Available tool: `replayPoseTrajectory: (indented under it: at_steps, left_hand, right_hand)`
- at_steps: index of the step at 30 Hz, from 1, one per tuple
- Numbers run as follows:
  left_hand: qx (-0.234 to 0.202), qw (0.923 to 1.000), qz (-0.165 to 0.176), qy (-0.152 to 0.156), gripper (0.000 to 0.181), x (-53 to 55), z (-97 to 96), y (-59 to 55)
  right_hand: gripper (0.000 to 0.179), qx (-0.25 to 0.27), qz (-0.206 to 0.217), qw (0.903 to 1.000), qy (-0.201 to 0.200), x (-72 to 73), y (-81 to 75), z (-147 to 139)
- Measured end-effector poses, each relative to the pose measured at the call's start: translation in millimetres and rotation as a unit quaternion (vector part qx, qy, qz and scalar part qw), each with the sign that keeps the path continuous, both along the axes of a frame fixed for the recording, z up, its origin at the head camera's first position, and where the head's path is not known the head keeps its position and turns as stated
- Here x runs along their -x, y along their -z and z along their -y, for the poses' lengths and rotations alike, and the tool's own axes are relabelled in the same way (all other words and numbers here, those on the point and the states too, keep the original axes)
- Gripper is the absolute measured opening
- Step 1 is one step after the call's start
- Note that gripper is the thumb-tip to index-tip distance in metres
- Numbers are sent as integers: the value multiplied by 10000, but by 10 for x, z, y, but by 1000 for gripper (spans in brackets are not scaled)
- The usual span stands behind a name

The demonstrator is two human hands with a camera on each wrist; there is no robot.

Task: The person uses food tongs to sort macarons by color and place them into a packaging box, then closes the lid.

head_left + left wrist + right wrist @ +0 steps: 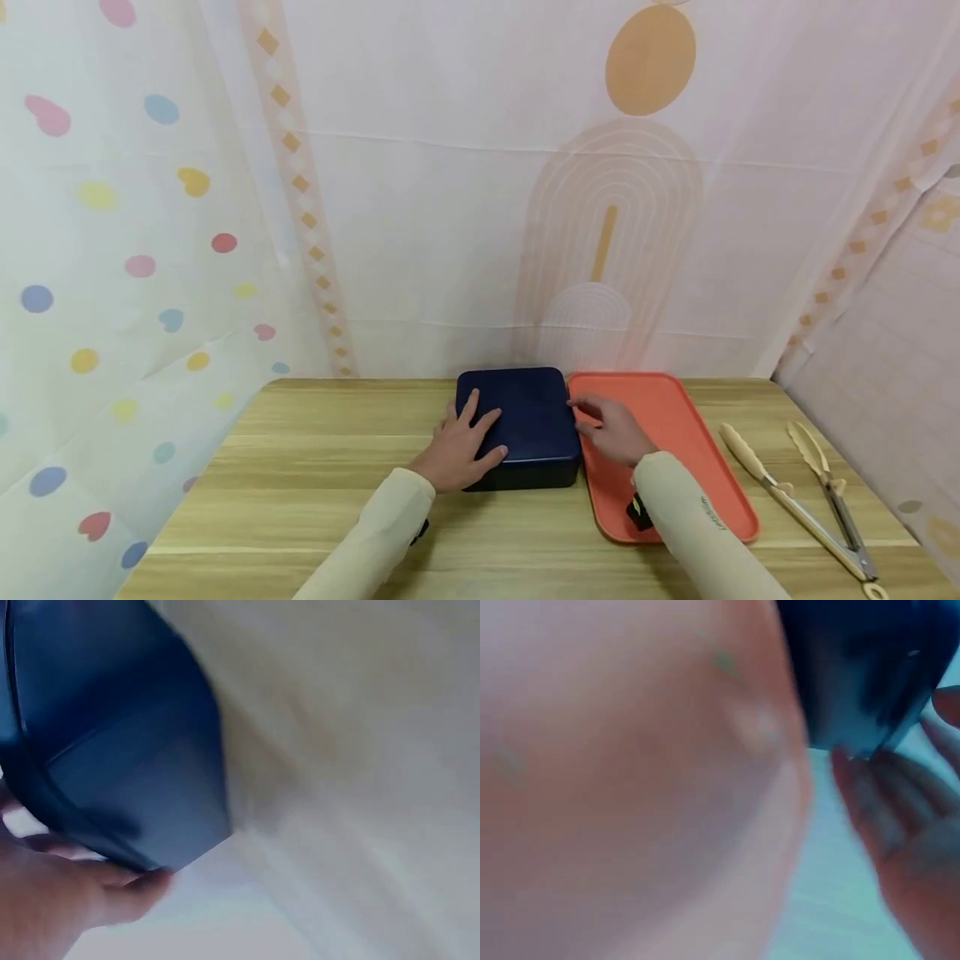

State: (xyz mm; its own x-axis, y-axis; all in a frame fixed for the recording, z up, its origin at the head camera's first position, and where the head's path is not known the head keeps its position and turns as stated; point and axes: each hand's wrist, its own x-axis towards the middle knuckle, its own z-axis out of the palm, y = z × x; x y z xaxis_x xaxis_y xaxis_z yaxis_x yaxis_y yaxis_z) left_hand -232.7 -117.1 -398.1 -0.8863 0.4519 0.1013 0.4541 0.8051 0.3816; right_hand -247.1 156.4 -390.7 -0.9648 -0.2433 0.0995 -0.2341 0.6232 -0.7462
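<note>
A dark blue lidded box (525, 417) stands on the wooden table near its back edge. My left hand (459, 446) lies over the left part of the lid with its fingers spread; in the left wrist view, the thumb (146, 892) is right at the lid's rim. Beside the box's right wall is my right hand (611, 429), reaching over the edge of the red-orange tray (675, 417). The right wrist view, which is blurred, shows those fingers (877, 814) extended at the corner of the box (847, 697).
Two pairs of tongs with beige tips, one on the left (780, 487) and one on the right (832, 483), lie right of the tray. Bare table (337, 467) extends left of the box. A patterned cloth (420, 208) hangs along the table's back edge.
</note>
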Motion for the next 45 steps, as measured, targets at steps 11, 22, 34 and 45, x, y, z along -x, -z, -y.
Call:
replayPoseTrajectory:
  at_steps: [11,22,34,45]
  left_hand:
    - [1037,9945,-142,-40,75,45,-93,-79]
    - [1277,9909,-366,-208,80,147,-109,-119]
    - [1566,9872,-84,-287,83,216,-145,-75]
    - [2051,9782,-305,-98,83,214,-181,-149]
  right_hand:
    - [84,-3352,-945,9358,-542,-6,-46,442]
    - [76,-3005,-798,9492,-476,36,95,475]
    - [73,-2752,-862,9568,-386,39,207,465]
    - [74,-2616,-793,9614,-308,55,172,451]
